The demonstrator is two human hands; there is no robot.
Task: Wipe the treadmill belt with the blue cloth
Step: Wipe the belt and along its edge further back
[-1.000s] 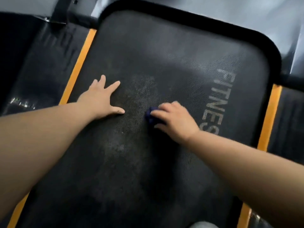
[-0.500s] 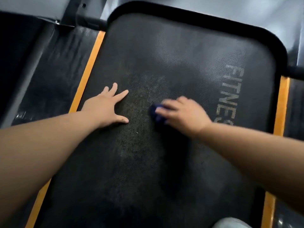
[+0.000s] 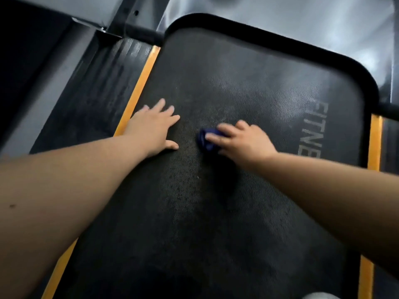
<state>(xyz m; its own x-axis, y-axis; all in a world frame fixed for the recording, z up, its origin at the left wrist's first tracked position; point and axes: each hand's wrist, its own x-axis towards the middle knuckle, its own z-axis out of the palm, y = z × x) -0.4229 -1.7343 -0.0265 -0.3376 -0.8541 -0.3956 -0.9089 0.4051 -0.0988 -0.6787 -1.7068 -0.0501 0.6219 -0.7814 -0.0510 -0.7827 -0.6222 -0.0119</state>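
The black textured treadmill belt (image 3: pixel 237 78) fills most of the view, with grey dusty patches down its middle and pale "FITNE" lettering at the right. My right hand (image 3: pixel 241 141) presses a bunched blue cloth (image 3: pixel 206 138) onto the belt's centre; only the cloth's left part shows past my fingers. My left hand (image 3: pixel 151 128) lies flat on the belt with fingers spread, close to the left edge and a short gap left of the cloth.
Orange stripes run along the belt's left side (image 3: pixel 140 87) and right side (image 3: pixel 374 143). Ribbed black side rails (image 3: pixel 97 93) lie outside them. A black curved frame (image 3: pixel 280 42) bounds the belt's far end, with pale grey floor (image 3: pixel 302 20) beyond.
The view has shifted, so the belt and both hands sit further right and lower in frame. My right hand stays pressed on the cloth near the belt's middle; my left hand stays flat.
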